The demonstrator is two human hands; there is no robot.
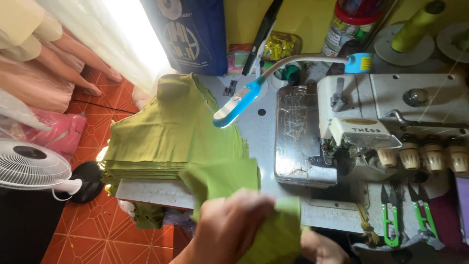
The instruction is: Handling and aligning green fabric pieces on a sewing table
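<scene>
Green cloth (229, 178) gripped in closed left hand (229, 227) at table's (264, 132) front edge, beside folded stack (166, 137); right hand (320, 247) under cloth, fingers' state hidden.

hands (234, 230) motion-blurred, right one half hidden behind green cloth (273, 234), cut by bottom edge

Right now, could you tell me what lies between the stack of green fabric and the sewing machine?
In the head view, the blue lamp head hangs over bare grey table between the fabric stack and the sewing machine.
</scene>
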